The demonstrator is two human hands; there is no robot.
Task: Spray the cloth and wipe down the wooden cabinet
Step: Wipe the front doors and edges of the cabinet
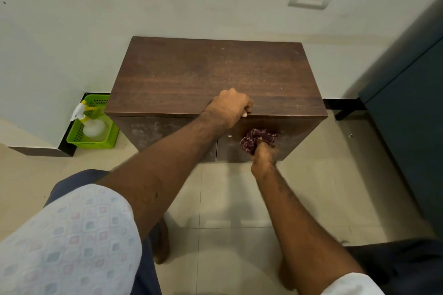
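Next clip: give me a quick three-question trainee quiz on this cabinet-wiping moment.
1. True or false: the spray bottle stands in the green basket.
2. Which hand presses the cloth on the cabinet front? A) left hand B) right hand
3. What does the other hand grip?

Key: 1. True. 2. B. 3. The front edge of the cabinet top.

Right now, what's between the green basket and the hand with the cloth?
In the head view, the cabinet's left door, smeared with whitish streaks, and a small knob lie between the basket and the right hand holding the cloth; the left forearm crosses in front.
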